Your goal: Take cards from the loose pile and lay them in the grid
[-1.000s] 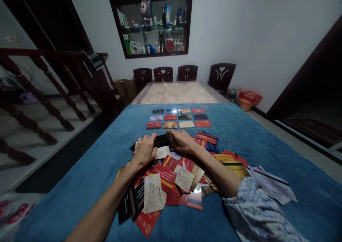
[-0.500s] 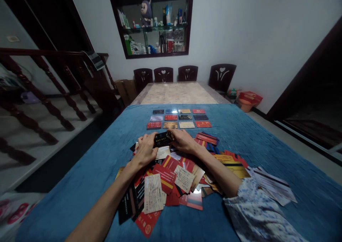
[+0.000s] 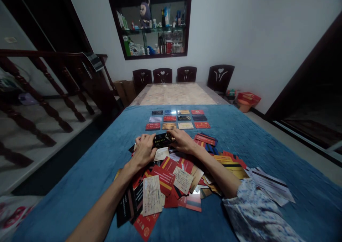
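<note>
Both of my hands hold one black card (image 3: pixel 161 140) just above a loose heap of cards (image 3: pixel 171 185) on the blue cloth (image 3: pixel 80 185). My left hand (image 3: pixel 143 150) pinches the card's left end with curled fingers. My right hand (image 3: pixel 182 141) grips its right end. Beyond them lie three neat rows of cards (image 3: pixel 177 119), face up and side by side. The heap holds red, black, cream and gold cards that overlap one another.
A marble tabletop (image 3: pixel 177 93) shows past the cloth, with several dark chairs (image 3: pixel 187 74) at its far end. A wooden stair railing (image 3: pixel 48 89) runs along the left. A wall niche (image 3: pixel 153 21) holds bottles and a toy. Red bags (image 3: pixel 247 99) sit on the floor at right.
The black card has tilted flatter and moved slightly away from me between my hands. The view has shifted a little.
</note>
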`<state>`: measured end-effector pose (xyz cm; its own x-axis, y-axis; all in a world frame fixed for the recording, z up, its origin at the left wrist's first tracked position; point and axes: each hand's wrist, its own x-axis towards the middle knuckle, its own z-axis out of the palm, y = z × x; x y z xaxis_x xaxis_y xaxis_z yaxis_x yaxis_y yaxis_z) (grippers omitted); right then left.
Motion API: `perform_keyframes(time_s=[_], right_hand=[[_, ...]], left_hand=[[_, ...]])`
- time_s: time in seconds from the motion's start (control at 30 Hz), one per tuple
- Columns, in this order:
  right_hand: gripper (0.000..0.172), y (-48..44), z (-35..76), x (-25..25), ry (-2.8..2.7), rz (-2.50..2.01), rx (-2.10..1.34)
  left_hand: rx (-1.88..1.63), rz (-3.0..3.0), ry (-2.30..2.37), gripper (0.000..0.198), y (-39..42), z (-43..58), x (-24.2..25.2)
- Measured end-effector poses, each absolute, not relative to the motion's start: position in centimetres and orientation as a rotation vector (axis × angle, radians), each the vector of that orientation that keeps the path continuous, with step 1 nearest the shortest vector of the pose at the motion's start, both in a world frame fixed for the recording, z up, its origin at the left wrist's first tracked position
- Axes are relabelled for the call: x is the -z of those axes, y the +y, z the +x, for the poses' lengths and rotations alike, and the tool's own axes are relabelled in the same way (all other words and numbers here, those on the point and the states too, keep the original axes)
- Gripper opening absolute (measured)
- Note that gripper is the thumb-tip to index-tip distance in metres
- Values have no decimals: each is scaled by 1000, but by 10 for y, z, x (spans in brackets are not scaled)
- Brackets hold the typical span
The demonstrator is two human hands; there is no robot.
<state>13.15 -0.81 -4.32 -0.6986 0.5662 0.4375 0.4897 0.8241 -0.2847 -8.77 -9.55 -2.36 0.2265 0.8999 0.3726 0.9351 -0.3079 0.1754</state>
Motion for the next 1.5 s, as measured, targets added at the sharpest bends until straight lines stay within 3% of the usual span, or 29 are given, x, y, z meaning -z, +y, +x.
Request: perform_keyframes(time_s=[0.5, 1.07, 1.5], right_hand=[[59, -3, 129, 41, -2476, -802, -41], [51, -4, 131, 23, -2538, -776, -162], [51, 32, 171, 8, -2616, -805, -127]], left_hand=[[514, -2358, -1756, 51, -94, -87, 17], [341, -2396, -1835, 48, -92, -85, -1], [257, -2541, -1770, 51, -46, -62, -13]])
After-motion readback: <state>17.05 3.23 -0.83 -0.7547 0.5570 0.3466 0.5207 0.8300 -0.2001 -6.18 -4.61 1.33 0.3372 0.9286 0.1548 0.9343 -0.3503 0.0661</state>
